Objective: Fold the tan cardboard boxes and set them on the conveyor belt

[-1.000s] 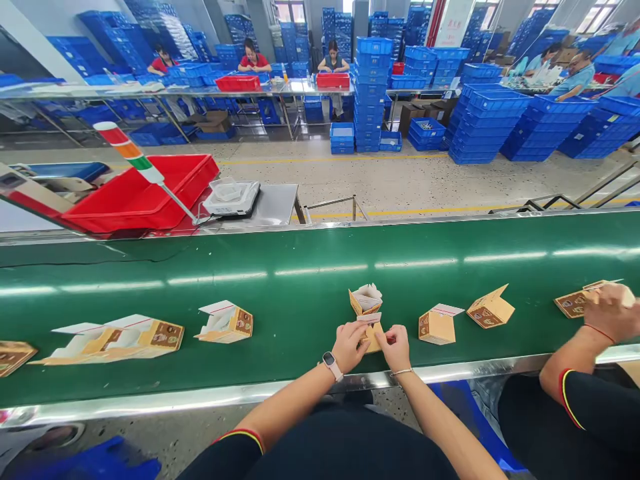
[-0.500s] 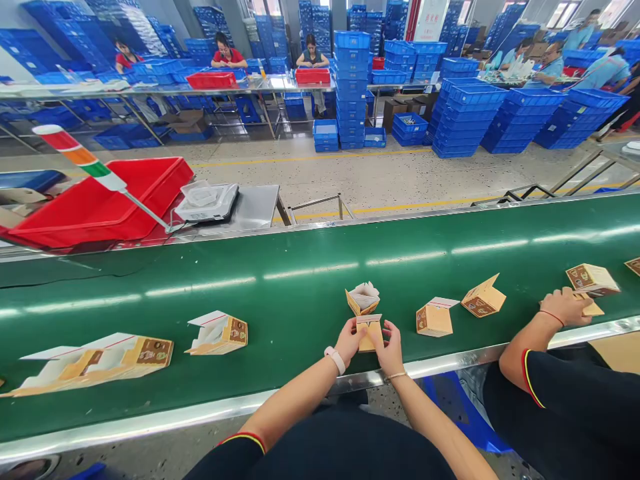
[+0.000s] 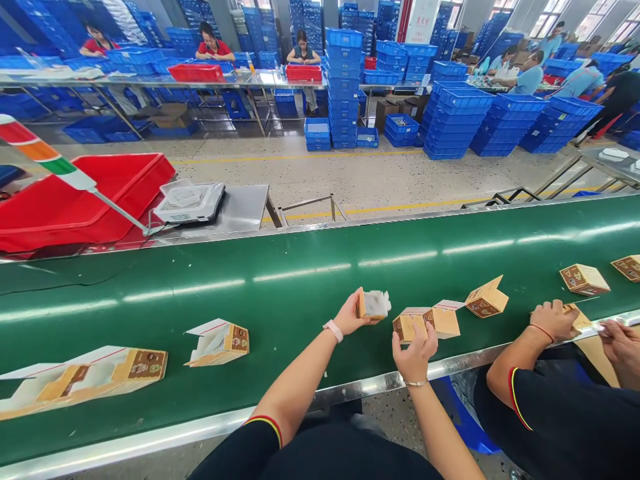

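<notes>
Over the green conveyor belt (image 3: 310, 280), the left hand (image 3: 350, 315) is closed around a small tan carton (image 3: 369, 305) with white paper sticking out. The right hand (image 3: 415, 353) lies on a second carton (image 3: 406, 328) near it, but a firm grip I cannot tell. Brown labels show print, too small to read.

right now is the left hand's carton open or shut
Open: white paper sticks out of the carton in the left hand.
</notes>
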A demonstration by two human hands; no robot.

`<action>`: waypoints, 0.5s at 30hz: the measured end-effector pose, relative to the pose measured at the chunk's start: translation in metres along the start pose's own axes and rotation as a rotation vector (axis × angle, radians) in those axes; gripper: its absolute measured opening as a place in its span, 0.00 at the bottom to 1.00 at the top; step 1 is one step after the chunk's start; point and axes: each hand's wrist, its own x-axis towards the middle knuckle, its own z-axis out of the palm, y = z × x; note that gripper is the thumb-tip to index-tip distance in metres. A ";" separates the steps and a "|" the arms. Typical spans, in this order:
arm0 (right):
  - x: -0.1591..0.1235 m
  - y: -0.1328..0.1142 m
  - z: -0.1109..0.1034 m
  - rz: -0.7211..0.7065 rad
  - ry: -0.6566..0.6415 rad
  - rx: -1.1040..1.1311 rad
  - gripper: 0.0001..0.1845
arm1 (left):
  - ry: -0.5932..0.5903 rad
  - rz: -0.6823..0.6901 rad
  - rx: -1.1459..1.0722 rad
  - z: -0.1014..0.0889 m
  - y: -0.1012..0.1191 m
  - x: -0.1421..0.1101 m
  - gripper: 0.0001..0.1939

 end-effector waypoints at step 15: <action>0.004 0.019 0.050 -0.448 -0.406 0.453 0.24 | -0.103 0.464 0.569 0.011 -0.012 -0.085 0.32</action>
